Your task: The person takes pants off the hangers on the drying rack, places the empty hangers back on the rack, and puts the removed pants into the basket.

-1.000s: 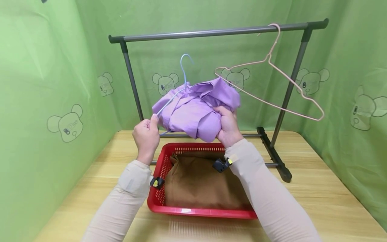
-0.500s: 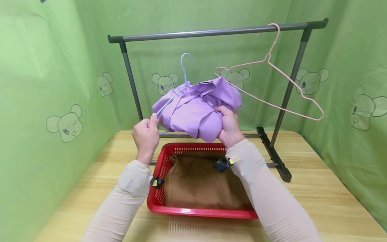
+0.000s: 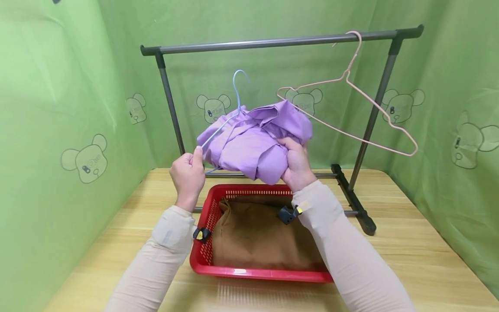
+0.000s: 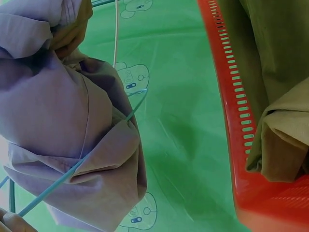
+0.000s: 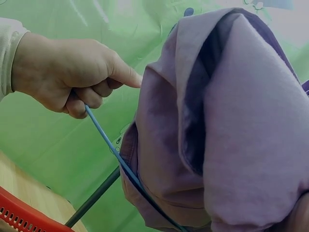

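Note:
A blue wire hanger [image 3: 236, 93] is held up in the air, its hook pointing up. My left hand [image 3: 188, 177] grips the hanger's left end, thumb along the wire. Bunched purple cloth, which looks like a shirt [image 3: 249, 145], hangs over the hanger and hides its right side. At the cloth's right edge my right hand [image 3: 296, 164] holds a fold, thumb on the near side and the other fingers behind, out of sight. In the right wrist view the left hand [image 5: 72, 72] is curled round the blue wire [image 5: 104, 133], beside the purple cloth [image 5: 241, 121].
Below the hands, a red basket [image 3: 261, 274] with brown cloth [image 3: 257, 238] in it stands on the wooden table [image 3: 405, 260]. Behind is a grey clothes rack [image 3: 249, 44]. A pink hanger [image 3: 347, 74] hangs at the right of its bar. Green curtains surround the table.
The right hand has shifted very slightly to the right, drawing the purple cloth's edge with it. The left hand and the blue hanger have hardly moved.

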`<state>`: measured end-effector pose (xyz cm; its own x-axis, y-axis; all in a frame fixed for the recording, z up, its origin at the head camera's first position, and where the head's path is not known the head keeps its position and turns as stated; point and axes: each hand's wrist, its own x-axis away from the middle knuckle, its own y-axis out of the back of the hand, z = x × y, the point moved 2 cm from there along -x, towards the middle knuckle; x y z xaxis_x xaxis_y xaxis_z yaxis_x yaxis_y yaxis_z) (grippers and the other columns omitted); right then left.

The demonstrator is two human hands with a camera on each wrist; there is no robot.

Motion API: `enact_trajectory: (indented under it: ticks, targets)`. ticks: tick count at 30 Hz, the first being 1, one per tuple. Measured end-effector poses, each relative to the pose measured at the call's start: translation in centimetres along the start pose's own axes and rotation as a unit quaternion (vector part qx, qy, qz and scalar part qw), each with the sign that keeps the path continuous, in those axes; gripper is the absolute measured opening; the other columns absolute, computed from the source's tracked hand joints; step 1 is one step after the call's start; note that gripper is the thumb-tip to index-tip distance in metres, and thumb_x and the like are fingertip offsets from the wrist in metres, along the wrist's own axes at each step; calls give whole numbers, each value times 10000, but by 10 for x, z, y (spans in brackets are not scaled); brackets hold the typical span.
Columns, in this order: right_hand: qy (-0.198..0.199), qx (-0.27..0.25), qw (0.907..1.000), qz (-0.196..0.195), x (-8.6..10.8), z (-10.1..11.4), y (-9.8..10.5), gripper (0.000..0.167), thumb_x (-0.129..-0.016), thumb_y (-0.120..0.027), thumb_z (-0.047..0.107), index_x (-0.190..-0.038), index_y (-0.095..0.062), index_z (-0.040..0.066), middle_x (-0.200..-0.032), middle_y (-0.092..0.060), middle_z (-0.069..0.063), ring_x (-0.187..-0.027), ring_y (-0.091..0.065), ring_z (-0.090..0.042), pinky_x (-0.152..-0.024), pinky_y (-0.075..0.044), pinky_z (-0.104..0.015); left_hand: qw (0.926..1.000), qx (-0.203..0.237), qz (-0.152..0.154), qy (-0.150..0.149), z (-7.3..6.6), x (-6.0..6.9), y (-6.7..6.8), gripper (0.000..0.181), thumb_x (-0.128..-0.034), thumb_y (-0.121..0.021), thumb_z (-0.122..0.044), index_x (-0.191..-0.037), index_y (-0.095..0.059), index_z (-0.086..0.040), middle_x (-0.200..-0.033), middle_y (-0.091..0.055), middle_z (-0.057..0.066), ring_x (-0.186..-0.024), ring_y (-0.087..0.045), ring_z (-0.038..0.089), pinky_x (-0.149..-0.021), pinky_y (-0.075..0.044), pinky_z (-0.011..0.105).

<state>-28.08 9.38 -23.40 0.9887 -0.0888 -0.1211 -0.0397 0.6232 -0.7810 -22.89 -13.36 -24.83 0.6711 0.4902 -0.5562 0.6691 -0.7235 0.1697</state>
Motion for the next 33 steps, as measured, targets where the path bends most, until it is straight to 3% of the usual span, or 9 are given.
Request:
enact_trajectory:
  ticks: [6, 19, 26, 33]
  targets:
    - [-140, 46, 9999, -56, 2, -3, 1, 462, -861, -453, -154, -1109, -415, 235, -1206, -521, -10, -1062, -535, -190, -970, -431, -321, 9999, -101, -26, 104, 5, 2, 2, 503, -952, -605, -260, -524, -361, -157, -460, -338, -41, -440, -307, 118, -441, -247, 259]
    - [-52, 28, 10000, 73, 0, 3, 0, 422, -868, -439, -150, -1109, -420, 196, -1190, -517, -11, -1043, -540, -185, -927, -460, -304, 10000, -66, -18, -6, 3, -4, -1, 477, -952, -600, -262, -545, -374, -159, -485, -368, -37, -469, -340, 138, -494, -292, 290]
    - [-175, 44, 9997, 192, 2, 3, -1, 319, -889, -429, -137, -1080, -472, 115, -1136, -560, -30, -979, -575, -187, -868, -494, -282, 9996, -185, -150, -116, 3, -5, 2, 476, -944, -617, -229, -541, -373, -159, -490, -368, -31, -481, -350, 151, -515, -303, 296]
    - [-150, 53, 9998, 79, 3, 4, 0, 336, -883, -437, -140, -1084, -464, 128, -1151, -551, -17, -1003, -564, -178, -903, -471, -286, 9997, -191, -124, -123, 4, -6, 1, 475, -947, -615, -237, -542, -379, -164, -490, -378, -33, -484, -358, 155, -511, -303, 297]
